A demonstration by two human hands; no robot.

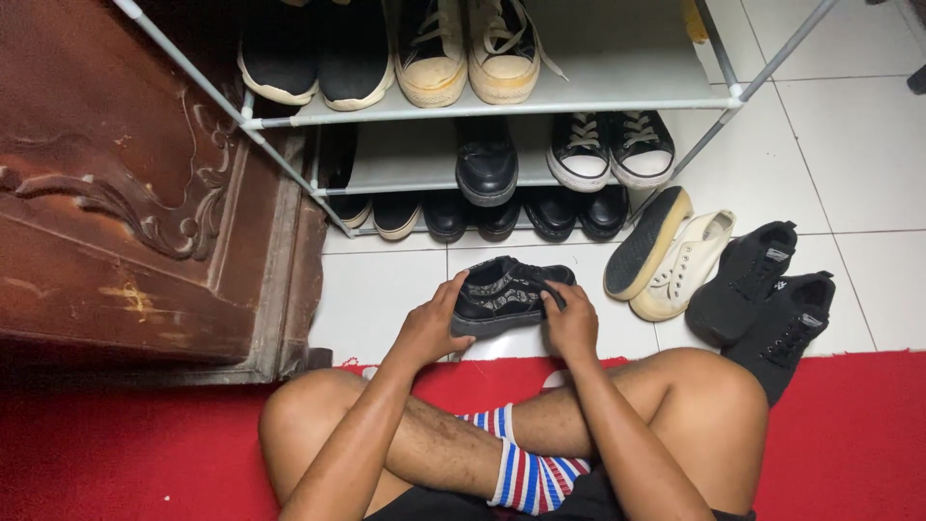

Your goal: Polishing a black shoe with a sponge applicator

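Crossed bare legs in a striped sock [526, 475] rest on a red rug [125, 453], facing a shoe rack [617, 96].
Left hand [429, 328] and right hand [571, 323] each grip an end of a black sneaker [503, 292], held above the white floor tiles [376, 289], fingers curled around it.

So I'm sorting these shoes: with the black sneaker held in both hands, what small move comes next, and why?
Probably lift the black sneaker toward the rack's middle shelf. The left hand and right hand grip its two ends, and bare shelf shows left of the black shoe there.
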